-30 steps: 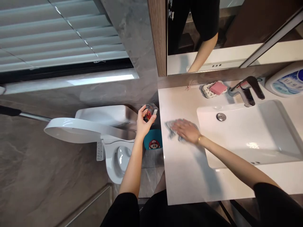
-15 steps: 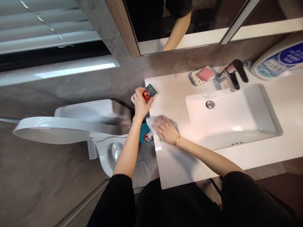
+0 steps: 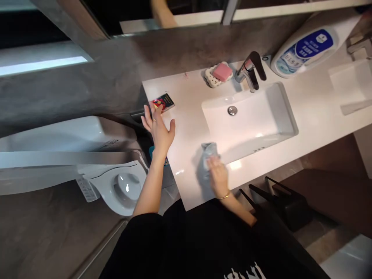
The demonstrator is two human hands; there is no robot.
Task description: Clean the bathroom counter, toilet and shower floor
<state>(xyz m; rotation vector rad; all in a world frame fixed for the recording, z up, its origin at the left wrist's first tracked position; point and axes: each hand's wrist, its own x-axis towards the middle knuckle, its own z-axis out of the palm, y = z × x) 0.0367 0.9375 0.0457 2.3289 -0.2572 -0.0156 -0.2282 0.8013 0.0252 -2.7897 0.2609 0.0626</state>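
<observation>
My left hand [image 3: 158, 126] hovers open with fingers spread at the left edge of the white counter [image 3: 186, 128], just below a small colourful box [image 3: 163, 102] that lies on the counter's back left corner. My right hand [image 3: 217, 176] presses a grey cloth [image 3: 207, 162] flat on the counter near its front edge, in front of the sink basin [image 3: 250, 120]. The fingers lie on the cloth.
A pink soap [image 3: 222, 72] sits in a white dish behind the basin, beside the chrome tap [image 3: 250, 69]. A large white-and-blue bottle [image 3: 305, 48] lies at the back right. The toilet [image 3: 116, 186] with raised lid stands left of the counter. A dark stool [image 3: 287, 201] is below.
My left hand has set the small box down on the counter corner and opened. My right hand has slid the cloth toward the front edge. The view has swung right.
</observation>
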